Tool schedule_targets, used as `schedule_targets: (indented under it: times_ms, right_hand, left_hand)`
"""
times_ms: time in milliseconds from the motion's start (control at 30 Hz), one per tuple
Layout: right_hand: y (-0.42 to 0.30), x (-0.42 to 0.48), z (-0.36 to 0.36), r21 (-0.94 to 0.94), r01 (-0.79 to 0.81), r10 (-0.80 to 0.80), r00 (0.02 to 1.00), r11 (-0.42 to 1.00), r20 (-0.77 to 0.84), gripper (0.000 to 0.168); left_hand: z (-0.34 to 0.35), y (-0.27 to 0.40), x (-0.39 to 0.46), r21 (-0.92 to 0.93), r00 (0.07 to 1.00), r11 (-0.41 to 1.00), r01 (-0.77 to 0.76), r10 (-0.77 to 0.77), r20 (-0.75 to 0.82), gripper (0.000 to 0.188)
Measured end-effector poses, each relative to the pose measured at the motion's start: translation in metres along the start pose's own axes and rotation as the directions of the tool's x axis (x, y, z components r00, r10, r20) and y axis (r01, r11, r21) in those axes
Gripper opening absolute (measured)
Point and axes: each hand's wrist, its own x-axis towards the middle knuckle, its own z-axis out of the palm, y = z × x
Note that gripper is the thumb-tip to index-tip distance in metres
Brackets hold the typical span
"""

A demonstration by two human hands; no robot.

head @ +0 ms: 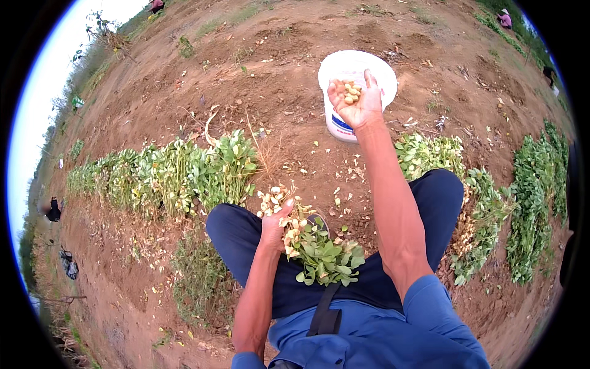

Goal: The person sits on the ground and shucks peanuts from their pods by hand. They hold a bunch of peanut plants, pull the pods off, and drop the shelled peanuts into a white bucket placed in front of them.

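Note:
My left hand [275, 227] grips a pulled peanut plant [328, 258] near its roots, where pale pods hang in a cluster; the green leaves lie over my lap. Palm up, my right hand [354, 99] is stretched out over a white plastic bucket [333, 69], with several loose peanut pods [352, 92] lying in the cupped palm. The bucket stands upright on the soil beyond my knees and bears writing and a blue patch. What it holds inside cannot be told.
Rows of pulled peanut plants lie to the left [170, 170] and right [479, 217], with more greenery [534, 203] at the far right. Dry leaves litter the soil. Dark bags [69, 265] lie at far left. Other people crouch far off, one in pink [504, 19].

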Motion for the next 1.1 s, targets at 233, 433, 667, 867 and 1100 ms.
schedule_targets:
  times_ms: [233, 433, 667, 867, 1100]
  right_hand:
    - [-0.003, -0.007, -0.032, -0.672, 0.219, -0.340, 0.939, 0.707, -0.052, 0.050]
    - [0.072, -0.100, -0.099, -0.730, 0.109, -0.089, 0.994, 0.675, 0.066, 0.024]
    - [0.114, -0.150, -0.082, -0.927, 0.313, 0.027, 0.945, 0.206, 0.325, 0.031]
    - [0.120, -0.149, -0.092, -0.875, 0.436, 0.003, 0.895, -0.209, 0.446, 0.028]
    - [0.128, -0.162, -0.081, -0.851, 0.459, 0.000, 0.880, -0.256, 0.475, 0.016]
  left_hand:
    - [0.002, -0.007, 0.011, 0.020, 0.999, 1.000, -0.019, 0.018, 0.035, 0.034]
    - [0.007, -0.009, 0.015, 0.091, 0.998, 0.995, -0.032, 0.027, 0.052, 0.032]
    - [0.000, -0.018, 0.028, 0.250, 0.959, 0.930, -0.270, 0.238, 0.153, 0.027]
    - [0.009, -0.017, 0.019, 0.739, 0.844, 0.442, -0.509, 0.424, 0.328, 0.019]
    - [0.008, -0.012, 0.007, 0.615, 0.864, 0.607, -0.502, 0.380, 0.331, 0.024]
